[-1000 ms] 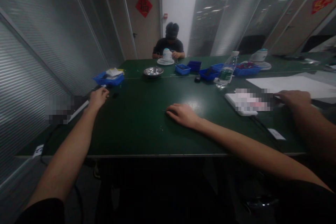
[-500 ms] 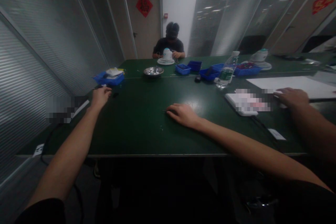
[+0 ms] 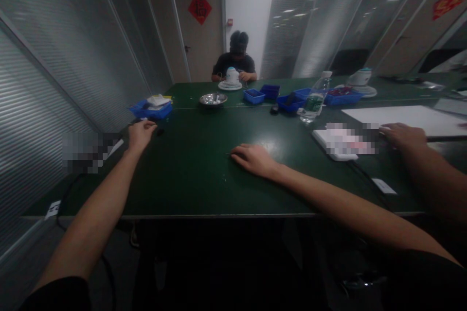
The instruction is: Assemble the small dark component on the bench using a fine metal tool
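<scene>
My left hand (image 3: 140, 135) is closed in a pinch at the left of the green table (image 3: 189, 175). What its fingers hold is too small to make out. Just beyond it stands a blue tray (image 3: 142, 111) with a crumpled white item (image 3: 156, 101) in it, and a small dark round thing (image 3: 159, 132) lies by the fingertips. Near the middle of the table rests my right hand (image 3: 253, 159), its thumb and forefinger pinched on a thin needle-like piece (image 3: 227, 154) that points left.
A steel bowl (image 3: 213, 100) with small items sits further back. Beyond it, a co-worker (image 3: 239, 58) handles a white fan (image 3: 231, 77). Blue bins (image 3: 254, 96), a water bottle (image 3: 313, 104) and a white box (image 3: 339, 154) stand to the right, where another person's hand (image 3: 406, 135) lies.
My left fingertips have shifted slightly to the right, toward the small dark thing. My right hand has stayed in place with the needle-like piece.
</scene>
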Demonstrator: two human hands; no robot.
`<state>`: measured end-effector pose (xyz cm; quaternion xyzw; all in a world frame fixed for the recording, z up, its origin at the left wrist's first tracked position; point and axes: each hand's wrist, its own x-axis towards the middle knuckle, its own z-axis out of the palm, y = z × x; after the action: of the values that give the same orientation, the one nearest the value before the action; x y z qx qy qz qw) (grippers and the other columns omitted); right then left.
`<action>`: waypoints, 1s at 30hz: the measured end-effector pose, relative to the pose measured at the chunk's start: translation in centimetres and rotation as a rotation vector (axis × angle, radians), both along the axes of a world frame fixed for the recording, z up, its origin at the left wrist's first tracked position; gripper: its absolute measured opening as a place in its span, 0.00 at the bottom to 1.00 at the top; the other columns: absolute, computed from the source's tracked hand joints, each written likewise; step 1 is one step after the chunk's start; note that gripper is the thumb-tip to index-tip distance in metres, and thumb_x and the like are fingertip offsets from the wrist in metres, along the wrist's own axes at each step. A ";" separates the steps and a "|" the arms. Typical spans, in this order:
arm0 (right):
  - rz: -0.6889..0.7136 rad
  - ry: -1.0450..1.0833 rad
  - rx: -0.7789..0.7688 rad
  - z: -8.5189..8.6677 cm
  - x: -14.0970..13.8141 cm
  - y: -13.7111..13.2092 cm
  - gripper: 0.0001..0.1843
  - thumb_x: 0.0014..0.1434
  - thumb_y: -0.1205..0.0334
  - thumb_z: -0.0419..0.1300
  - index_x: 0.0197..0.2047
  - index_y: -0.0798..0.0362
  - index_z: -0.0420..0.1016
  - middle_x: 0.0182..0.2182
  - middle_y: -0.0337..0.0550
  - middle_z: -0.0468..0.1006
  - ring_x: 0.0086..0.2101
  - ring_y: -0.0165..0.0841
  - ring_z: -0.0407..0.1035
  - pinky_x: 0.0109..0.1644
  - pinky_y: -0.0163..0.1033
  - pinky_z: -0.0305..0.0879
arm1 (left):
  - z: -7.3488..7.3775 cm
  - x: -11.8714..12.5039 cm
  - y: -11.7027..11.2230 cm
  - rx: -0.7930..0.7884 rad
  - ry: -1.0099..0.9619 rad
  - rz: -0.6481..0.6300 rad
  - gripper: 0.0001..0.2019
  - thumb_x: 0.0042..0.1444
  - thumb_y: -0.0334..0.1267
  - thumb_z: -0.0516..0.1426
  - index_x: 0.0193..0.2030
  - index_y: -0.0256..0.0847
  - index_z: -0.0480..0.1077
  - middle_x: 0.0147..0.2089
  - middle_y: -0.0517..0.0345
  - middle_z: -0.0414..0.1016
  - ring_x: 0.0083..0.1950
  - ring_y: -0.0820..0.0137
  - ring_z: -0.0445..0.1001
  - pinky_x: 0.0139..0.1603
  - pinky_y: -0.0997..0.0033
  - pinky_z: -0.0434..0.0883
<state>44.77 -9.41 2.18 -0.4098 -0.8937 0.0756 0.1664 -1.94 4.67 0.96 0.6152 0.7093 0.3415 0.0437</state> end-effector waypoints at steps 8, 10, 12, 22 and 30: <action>-0.018 0.007 -0.010 -0.2 0.0 0.0 0.19 0.74 0.52 0.51 0.58 0.50 0.76 0.48 0.48 0.80 0.41 0.37 0.75 0.42 0.39 0.68 | -2.2 1.7 0.9 0.064 0.197 0.045 0.13 0.62 0.43 0.61 0.49 0.42 0.81 0.47 0.49 0.83 0.48 0.58 0.80 0.50 0.65 0.73; -0.015 0.005 -0.010 -0.1 0.0 0.0 0.19 0.74 0.52 0.52 0.58 0.50 0.76 0.48 0.48 0.80 0.41 0.37 0.75 0.42 0.39 0.68 | -2.4 2.0 0.9 0.062 0.239 0.047 0.14 0.62 0.43 0.60 0.51 0.42 0.81 0.47 0.49 0.83 0.47 0.58 0.80 0.49 0.65 0.73; -0.012 -0.001 -0.003 -0.1 0.0 0.1 0.19 0.74 0.52 0.52 0.58 0.50 0.76 0.48 0.48 0.80 0.41 0.37 0.75 0.42 0.39 0.68 | -2.5 2.1 0.9 0.082 0.272 0.060 0.14 0.63 0.43 0.59 0.51 0.42 0.80 0.47 0.48 0.83 0.47 0.57 0.80 0.50 0.64 0.73; -0.008 0.005 -0.002 0.0 0.0 0.0 0.18 0.74 0.53 0.52 0.58 0.51 0.76 0.48 0.48 0.80 0.41 0.37 0.75 0.43 0.39 0.68 | -2.7 1.5 1.4 0.033 0.207 0.093 0.13 0.62 0.42 0.60 0.50 0.42 0.82 0.47 0.48 0.83 0.48 0.58 0.80 0.52 0.64 0.72; -0.004 -0.002 0.013 -0.3 0.0 0.2 0.19 0.74 0.52 0.51 0.58 0.51 0.76 0.49 0.48 0.80 0.41 0.37 0.75 0.42 0.39 0.67 | -2.6 1.4 1.3 0.020 0.153 0.140 0.15 0.61 0.45 0.62 0.50 0.41 0.82 0.47 0.47 0.84 0.48 0.56 0.80 0.50 0.64 0.73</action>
<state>44.81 -9.21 1.86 -0.4106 -0.8935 0.0692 0.1683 -0.58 6.00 -1.63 0.5889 0.7482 0.3028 -0.0407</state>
